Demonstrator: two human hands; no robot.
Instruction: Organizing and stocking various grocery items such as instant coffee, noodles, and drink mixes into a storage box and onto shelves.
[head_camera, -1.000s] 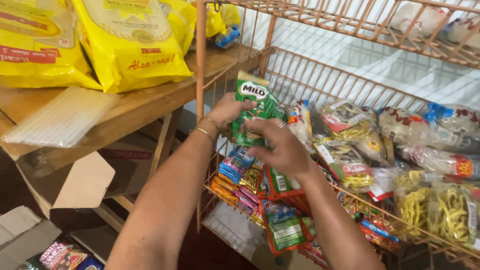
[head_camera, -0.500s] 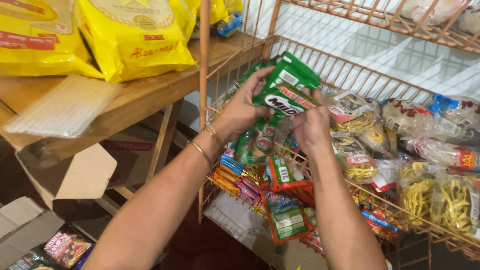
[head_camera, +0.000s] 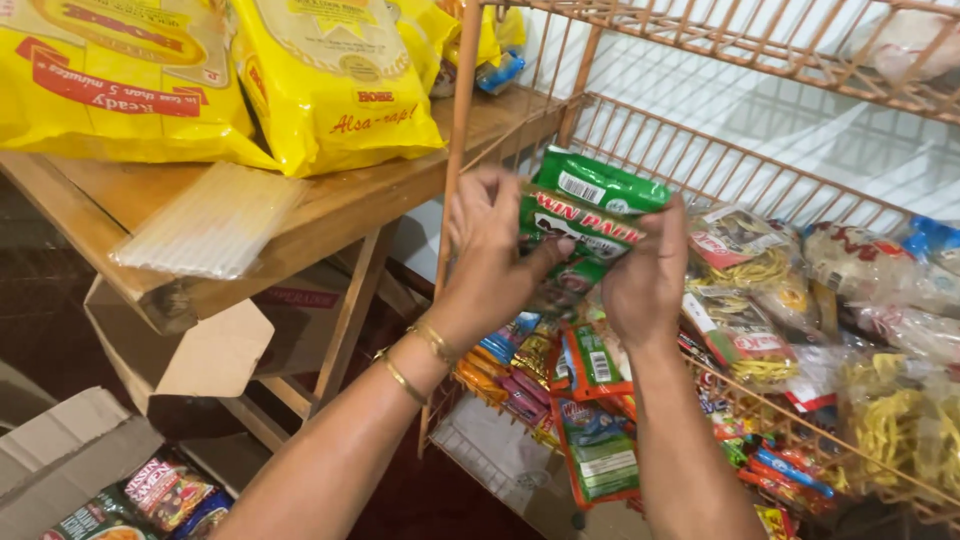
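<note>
Holding a strip of green sachets (head_camera: 590, 215) above the orange wire rack (head_camera: 700, 160), the left hand (head_camera: 490, 250) pinches its left end while the right hand (head_camera: 645, 275) grips the right end, both closed on it. Judging from this, the strip is not yet set down among the snack packets (head_camera: 760, 300) already filling the rack. Left of the rack, a wooden worktop (head_camera: 330, 215) carries yellow bags (head_camera: 330, 90), with cardboard boxes (head_camera: 70, 460) on the dim floor.

A green sachet strip (head_camera: 590, 215) sits between both hands; yellow bags (head_camera: 330, 80) lie up-left of them, orange-edged green packets (head_camera: 597, 440) below, and clear noodle packs (head_camera: 760, 290) right.
</note>
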